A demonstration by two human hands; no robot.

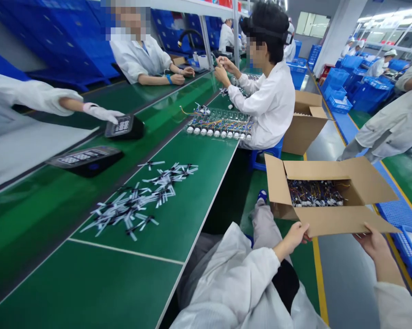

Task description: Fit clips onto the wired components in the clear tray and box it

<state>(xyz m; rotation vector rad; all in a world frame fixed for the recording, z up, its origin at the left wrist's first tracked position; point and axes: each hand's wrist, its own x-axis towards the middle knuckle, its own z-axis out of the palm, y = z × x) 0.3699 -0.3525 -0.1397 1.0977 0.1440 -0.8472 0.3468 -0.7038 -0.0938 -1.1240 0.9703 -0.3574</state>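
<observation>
An open cardboard box [329,221] stands to the right of the bench, its flaps spread outward. Inside it lies a heap of small wired parts [315,193] in white, black and other colours. The near flap is pinched at its left end by my left hand [295,237], fingers closed on the edge. Towards the flap's right end, my right hand [373,242] grips the same edge, with its fingers partly hidden under the cardboard. Neither hand touches the parts inside.
On the green bench [130,283] lie black pieces with white strips [134,205] and, farther off, a clear tray of wired parts [219,125]. A gloved hand [103,112] touches one of two black devices [86,160]. A seated co-worker [267,100] is ahead, near another carton [302,128].
</observation>
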